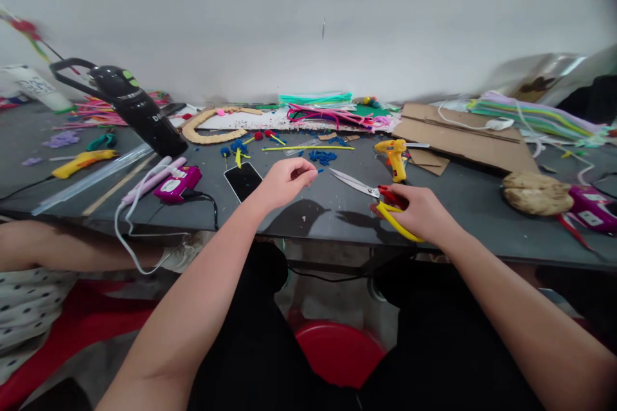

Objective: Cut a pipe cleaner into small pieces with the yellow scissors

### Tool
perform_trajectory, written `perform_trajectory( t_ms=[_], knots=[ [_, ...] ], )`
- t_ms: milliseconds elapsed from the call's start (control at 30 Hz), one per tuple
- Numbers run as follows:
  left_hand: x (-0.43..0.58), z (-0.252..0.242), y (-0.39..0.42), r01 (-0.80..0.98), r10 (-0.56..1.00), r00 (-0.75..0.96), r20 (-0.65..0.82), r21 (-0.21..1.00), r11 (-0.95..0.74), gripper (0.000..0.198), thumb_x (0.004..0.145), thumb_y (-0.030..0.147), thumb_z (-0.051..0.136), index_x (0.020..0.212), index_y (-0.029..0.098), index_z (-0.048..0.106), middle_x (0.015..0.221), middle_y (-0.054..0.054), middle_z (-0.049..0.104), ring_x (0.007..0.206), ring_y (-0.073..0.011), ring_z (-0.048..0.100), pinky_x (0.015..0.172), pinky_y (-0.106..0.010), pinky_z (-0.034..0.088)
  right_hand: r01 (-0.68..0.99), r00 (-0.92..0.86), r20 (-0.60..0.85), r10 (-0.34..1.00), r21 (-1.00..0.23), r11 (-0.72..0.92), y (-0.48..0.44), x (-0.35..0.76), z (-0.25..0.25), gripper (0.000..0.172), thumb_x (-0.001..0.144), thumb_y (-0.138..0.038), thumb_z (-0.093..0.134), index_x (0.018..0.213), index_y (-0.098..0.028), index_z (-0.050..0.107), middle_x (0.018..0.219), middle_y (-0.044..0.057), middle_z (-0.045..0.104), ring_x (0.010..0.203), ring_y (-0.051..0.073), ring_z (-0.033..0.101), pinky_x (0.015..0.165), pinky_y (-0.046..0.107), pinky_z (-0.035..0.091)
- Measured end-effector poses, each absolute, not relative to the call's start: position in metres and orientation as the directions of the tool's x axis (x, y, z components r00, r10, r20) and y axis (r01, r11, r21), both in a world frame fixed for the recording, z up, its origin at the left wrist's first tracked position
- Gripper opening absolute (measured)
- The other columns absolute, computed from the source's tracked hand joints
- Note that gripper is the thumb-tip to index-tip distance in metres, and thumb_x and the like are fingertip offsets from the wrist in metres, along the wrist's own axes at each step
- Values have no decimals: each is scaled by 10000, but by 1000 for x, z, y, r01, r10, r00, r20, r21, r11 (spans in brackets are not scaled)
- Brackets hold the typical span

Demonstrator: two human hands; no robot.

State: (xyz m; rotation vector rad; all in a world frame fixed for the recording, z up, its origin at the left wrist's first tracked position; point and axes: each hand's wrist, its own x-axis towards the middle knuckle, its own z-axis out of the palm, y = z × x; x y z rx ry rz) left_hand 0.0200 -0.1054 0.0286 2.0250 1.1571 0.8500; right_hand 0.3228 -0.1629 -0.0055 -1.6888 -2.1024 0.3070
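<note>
My left hand point(295, 181) is closed in a pinch above the table, and a short blue piece point(321, 171), perhaps a bit of pipe cleaner, sticks out past the fingertips. In my right hand point(418, 210) is a pair of scissors point(354, 184) with red and yellow handles. Its blades point left toward the blue piece, without touching it. Just beyond lies a small heap of blue cut pieces point(322, 157). A yellow-green pipe cleaner point(308, 148) stretches behind that heap. Blue, fuzzy bits with yellow stems point(240, 151) lie near the far end of a phone point(243, 181).
A yellow glue gun point(396, 159) stands beyond my right hand, before cardboard sheets point(457, 135). Leftward are a black bottle point(139, 109), a purple device point(178, 184) with cables and clear sticks point(96, 178). Pink pipe cleaners point(332, 117) lie at the back. Another person's leg point(72, 247) shows at left.
</note>
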Motion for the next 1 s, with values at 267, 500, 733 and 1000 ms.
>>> perform_trajectory(
  t_ms=[267, 500, 733, 1000],
  knots=[
    [21, 29, -108, 473, 851, 437, 290, 731, -492, 218, 930, 342, 494, 829, 166, 574, 730, -7, 556, 655, -118, 482, 605, -240, 380, 872, -171, 209, 963, -422, 247, -163, 323, -7, 320, 762, -518, 653, 715, -214, 567, 627, -4, 557, 577, 140, 422, 561, 276, 321],
    [24, 31, -113, 481, 843, 442, 305, 713, -510, 241, 936, 344, 487, 795, 163, 561, 698, 4, 518, 613, -108, 424, 570, -238, 337, 875, -187, 236, 954, -401, 271, -163, 322, -7, 245, 757, -442, 658, 823, -206, 656, 682, 22, 634, 603, 162, 500, 586, 285, 347],
    [25, 31, -114, 485, 838, 437, 327, 699, -525, 233, 933, 353, 510, 827, 163, 592, 705, 3, 534, 599, -102, 423, 557, -235, 339, 867, -201, 240, 950, -408, 286, -162, 322, -7, 228, 759, -411, 658, 836, -197, 681, 688, 18, 643, 603, 150, 506, 573, 271, 352],
    [27, 31, -115, 487, 836, 435, 334, 694, -530, 229, 932, 349, 518, 822, 163, 593, 694, 4, 534, 588, -98, 421, 547, -234, 339, 866, -212, 246, 946, -402, 298, -161, 322, -7, 201, 762, -395, 645, 788, -196, 653, 649, 8, 601, 588, 140, 466, 568, 263, 341]
  ],
)
